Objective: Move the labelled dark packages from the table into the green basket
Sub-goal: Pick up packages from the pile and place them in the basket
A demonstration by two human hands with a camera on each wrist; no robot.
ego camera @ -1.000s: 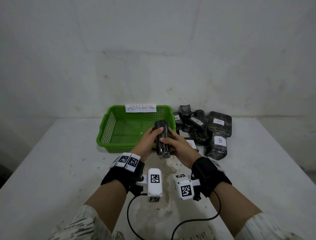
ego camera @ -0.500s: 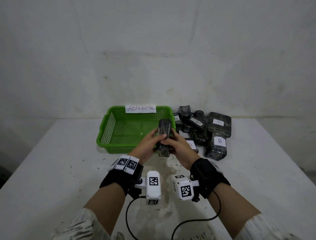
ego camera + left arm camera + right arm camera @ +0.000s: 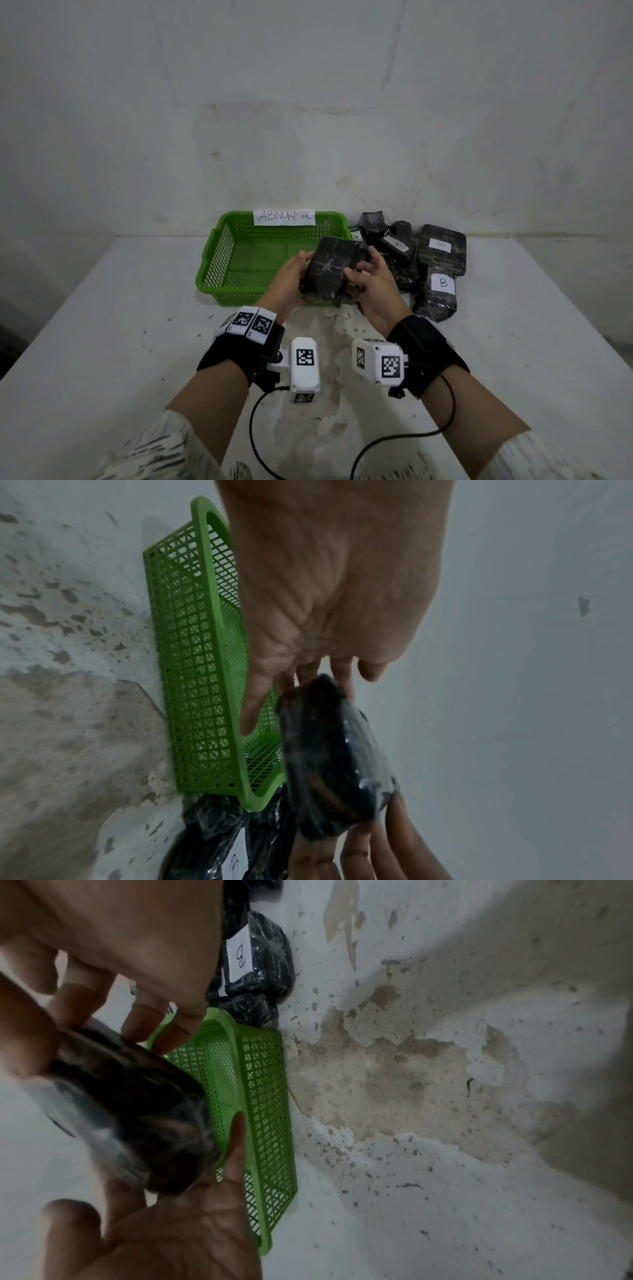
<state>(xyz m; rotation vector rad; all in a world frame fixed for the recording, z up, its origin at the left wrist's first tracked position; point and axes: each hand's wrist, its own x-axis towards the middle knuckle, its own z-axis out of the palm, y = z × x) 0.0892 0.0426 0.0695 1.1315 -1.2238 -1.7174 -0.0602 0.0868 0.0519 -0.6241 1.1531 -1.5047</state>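
The green basket point(image 3: 219, 260) lies open from above (piled packages point(image 3: 442, 260) crowd its right side).

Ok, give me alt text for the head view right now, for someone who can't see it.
Both hands, left hand and right hand, hold one dark wrapped package at the near right corner of an empty green basket whose paper sign reads ABNORMAL. More dark packages, one labelled B, lie piled right of the basket on a white table.

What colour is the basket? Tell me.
Bright green, a mesh basket; clearest in the head view.
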